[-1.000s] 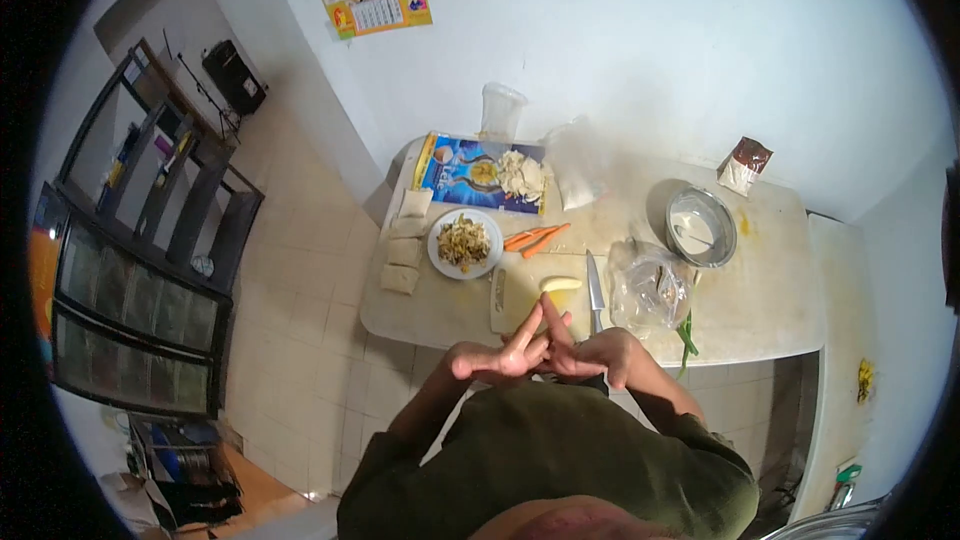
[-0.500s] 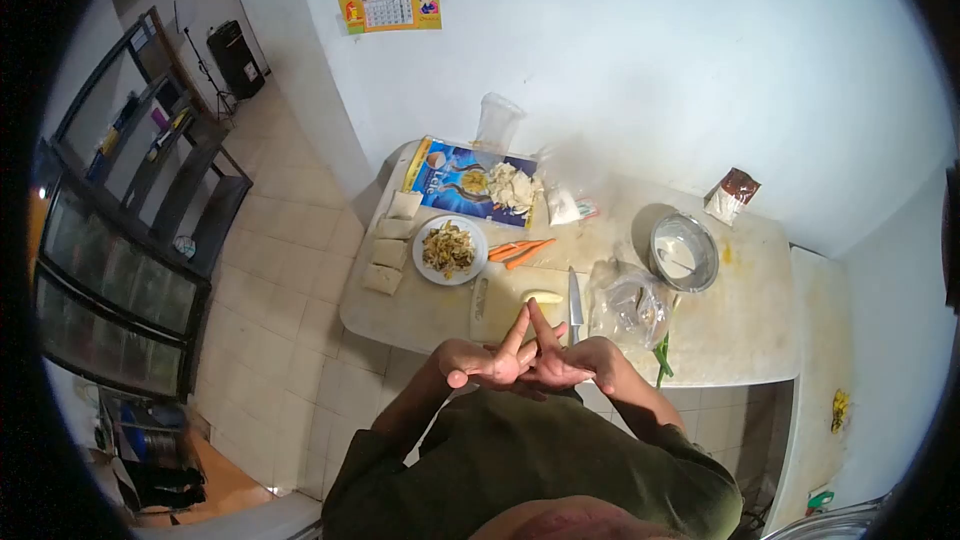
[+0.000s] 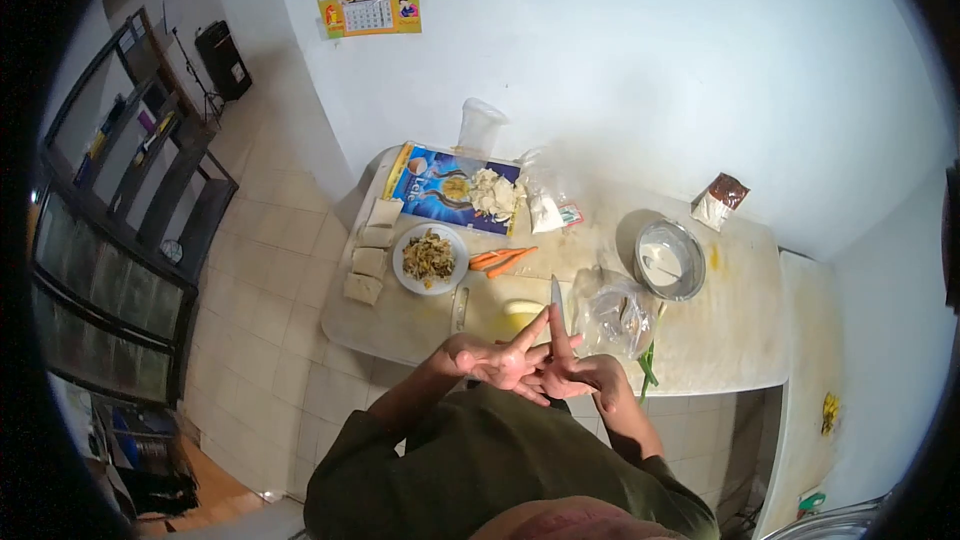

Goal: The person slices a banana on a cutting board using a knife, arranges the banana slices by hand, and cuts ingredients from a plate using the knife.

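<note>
My left hand (image 3: 495,362) and my right hand (image 3: 575,372) meet over the table's front edge, fingers spread and some touching or crossing. Neither holds anything. Just beyond them lies a pale yellow peeled piece of food (image 3: 522,308), its kind unclear. A knife (image 3: 556,290) points away from me, its handle hidden behind my right hand. To the left of the pale piece is a narrow light-coloured tool (image 3: 459,310). Orange carrots (image 3: 505,259) lie farther back, beside a white plate (image 3: 400,265) heaped with a chopped brownish mixture (image 3: 429,257).
Folded pale wrappers (image 3: 369,262) line the left edge. A blue printed sheet (image 3: 430,202) bears white pieces (image 3: 494,194). On the right are a clear plastic bag (image 3: 612,310), green stalks (image 3: 648,365), a metal bowl (image 3: 696,280) with white contents and a brown-and-white packet (image 3: 722,202).
The view has shifted, so the table items appear a little farther left. My hands stay together with fingers spread, and now overlap the knife and come closer to the pale piece in view.
</note>
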Demonstrator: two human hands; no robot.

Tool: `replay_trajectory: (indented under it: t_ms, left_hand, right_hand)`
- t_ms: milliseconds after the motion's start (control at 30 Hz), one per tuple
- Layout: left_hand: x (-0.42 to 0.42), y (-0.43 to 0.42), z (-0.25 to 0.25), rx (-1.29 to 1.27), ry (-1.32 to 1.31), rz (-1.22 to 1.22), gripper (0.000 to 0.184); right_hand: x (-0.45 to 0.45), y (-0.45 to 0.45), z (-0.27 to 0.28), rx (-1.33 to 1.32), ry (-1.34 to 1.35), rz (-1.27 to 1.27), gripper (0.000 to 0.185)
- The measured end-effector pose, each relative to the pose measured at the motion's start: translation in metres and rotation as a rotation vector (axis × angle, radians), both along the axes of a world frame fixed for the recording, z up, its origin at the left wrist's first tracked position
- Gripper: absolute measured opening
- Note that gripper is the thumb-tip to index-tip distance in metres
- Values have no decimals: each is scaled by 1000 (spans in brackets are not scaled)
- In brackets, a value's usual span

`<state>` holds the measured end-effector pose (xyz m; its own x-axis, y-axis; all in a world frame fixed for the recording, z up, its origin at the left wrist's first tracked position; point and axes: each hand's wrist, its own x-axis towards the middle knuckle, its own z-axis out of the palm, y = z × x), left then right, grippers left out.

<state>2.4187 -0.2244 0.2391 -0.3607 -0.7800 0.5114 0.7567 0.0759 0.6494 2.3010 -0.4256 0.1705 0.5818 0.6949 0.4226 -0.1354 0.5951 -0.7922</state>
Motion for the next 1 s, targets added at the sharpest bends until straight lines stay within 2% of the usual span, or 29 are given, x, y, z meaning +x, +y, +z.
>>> replay_trajectory:
  t_ms: [133,367,467,633,800,1000]
  left_hand:
    - [3,-12,2,6,-1,-22,140]
    - [16,-19,-9,15,-9,-11,144]
    - [17,-14,-14,50,36,13,147]
    - [5,-6,-34,151,161,96,153]
    - [1,0,-18,276,202,163,156]
    - [5,-5,-31,173,189,142,151]
  right_hand:
    - [2,-3,-42,131,-300,-107,128]
    - [-4,-18,-13,-74,-82,-85,131]
    - [2,-19,-15,-143,-95,-60,131]
    - [3,-4,-1,-59,28,-104,132]
    - [4,9,20,-6,173,-109,136]
    - [1,14,28,21,241,-118,142]
